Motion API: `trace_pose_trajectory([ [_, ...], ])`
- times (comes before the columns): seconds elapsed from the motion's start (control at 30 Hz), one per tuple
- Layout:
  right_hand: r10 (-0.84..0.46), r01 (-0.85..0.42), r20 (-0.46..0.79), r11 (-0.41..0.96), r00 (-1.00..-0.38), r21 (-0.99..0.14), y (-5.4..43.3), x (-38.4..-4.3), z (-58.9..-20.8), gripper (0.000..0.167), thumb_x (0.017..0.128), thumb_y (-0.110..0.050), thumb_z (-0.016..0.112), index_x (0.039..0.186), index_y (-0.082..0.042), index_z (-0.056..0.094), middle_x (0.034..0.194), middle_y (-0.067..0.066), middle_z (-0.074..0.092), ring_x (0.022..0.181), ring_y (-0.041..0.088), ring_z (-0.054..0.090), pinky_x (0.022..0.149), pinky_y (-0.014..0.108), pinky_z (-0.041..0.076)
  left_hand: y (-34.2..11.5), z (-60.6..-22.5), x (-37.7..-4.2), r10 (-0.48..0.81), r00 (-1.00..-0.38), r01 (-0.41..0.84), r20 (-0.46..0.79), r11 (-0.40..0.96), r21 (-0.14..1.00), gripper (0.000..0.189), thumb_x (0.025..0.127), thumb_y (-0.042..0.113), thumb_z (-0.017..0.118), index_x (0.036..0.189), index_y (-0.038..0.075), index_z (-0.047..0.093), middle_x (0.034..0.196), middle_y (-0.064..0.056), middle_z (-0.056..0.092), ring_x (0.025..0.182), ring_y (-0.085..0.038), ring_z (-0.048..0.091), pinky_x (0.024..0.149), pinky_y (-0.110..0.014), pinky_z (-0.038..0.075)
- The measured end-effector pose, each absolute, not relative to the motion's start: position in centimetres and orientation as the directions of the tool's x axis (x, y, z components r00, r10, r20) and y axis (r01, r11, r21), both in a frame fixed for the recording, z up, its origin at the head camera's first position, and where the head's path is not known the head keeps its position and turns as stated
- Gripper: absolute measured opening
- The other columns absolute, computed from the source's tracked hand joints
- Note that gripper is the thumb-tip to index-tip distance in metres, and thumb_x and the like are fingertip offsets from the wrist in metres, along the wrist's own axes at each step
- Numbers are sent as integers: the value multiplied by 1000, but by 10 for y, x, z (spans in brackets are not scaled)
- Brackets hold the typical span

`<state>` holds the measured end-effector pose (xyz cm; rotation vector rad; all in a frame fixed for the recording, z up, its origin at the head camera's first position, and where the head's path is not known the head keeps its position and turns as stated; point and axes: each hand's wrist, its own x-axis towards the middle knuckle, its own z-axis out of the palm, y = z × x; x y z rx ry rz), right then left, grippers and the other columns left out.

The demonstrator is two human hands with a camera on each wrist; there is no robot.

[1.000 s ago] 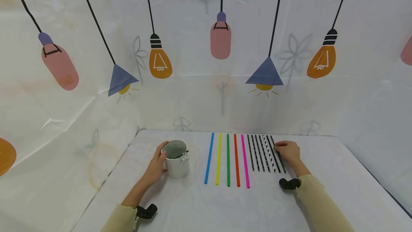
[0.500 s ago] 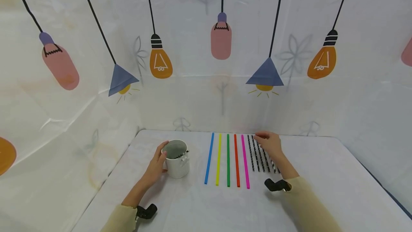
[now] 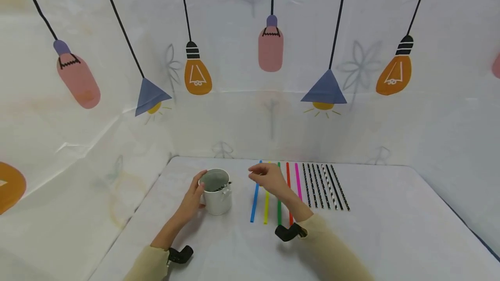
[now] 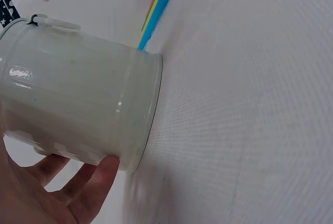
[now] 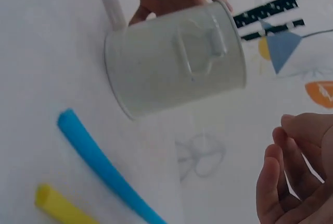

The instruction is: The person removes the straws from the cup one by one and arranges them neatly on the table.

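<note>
My left hand (image 3: 190, 200) grips a white pail (image 3: 218, 203) around its left side, fingers near the base and thumb at the rim. Two black straws with white patterns (image 5: 265, 10) stick out past its rim in the right wrist view. My right hand (image 3: 271, 179) hovers over the far ends of the blue straw (image 3: 254, 203), yellow straw (image 3: 266, 209) and green straw (image 3: 279, 211). Its fingers are loosely bent with the thumb close to the index finger, and nothing is between them.
Right of the green one lie a red straw (image 3: 288, 177) and a pink straw (image 3: 298, 179), partly behind my right arm. Several black-and-white patterned straws (image 3: 318, 185) form a row farther right. A white sheet printed with lamps (image 3: 269, 112) rises behind the white table (image 3: 390, 229).
My right hand has left the rightmost patterned straw, which lies in the row, and swept left over the straws toward the pail. My left hand keeps its grip on the pail.
</note>
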<state>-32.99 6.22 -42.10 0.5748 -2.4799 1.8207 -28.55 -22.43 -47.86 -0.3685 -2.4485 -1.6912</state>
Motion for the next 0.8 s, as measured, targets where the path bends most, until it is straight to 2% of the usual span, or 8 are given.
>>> trace_pose_trajectory([
  [0.23, -404, -334, 218, 242, -888, -911, 22, -317, -425, 19, 86, -15, 75, 104, -9, 75, 82, -2, 70, 68, 15, 60, 58, 28, 51, -224, -480, -286, 112, -961, 278, 255, 337, 900, 44, 108, 27, 29, 151, 22, 25, 155, -19, 22, 130, -53, 31, 68, -58, 54],
  [0.5, -417, -392, 272, 234, -867, -890, 3, -312, -425, 19, 86, -12, 75, 104, -5, 76, 79, -4, 69, 68, 19, 62, 57, 26, 51, -223, -475, -289, 126, -955, 297, 270, 353, 887, 44, 108, 29, 29, 151, 22, 25, 153, -21, 25, 128, -53, 34, 68, -57, 54],
  [0.8, -423, -469, 342, 245, -839, -848, -8, -306, -436, 8, 85, -16, 76, 93, -14, 79, 80, -9, 70, 63, 8, 59, 54, 23, 50, -225, -477, -286, 130, -961, 276, 246, 336, 901, 46, 108, 25, 28, 153, 19, 21, 157, -21, 16, 132, -54, 28, 69, -59, 54],
])
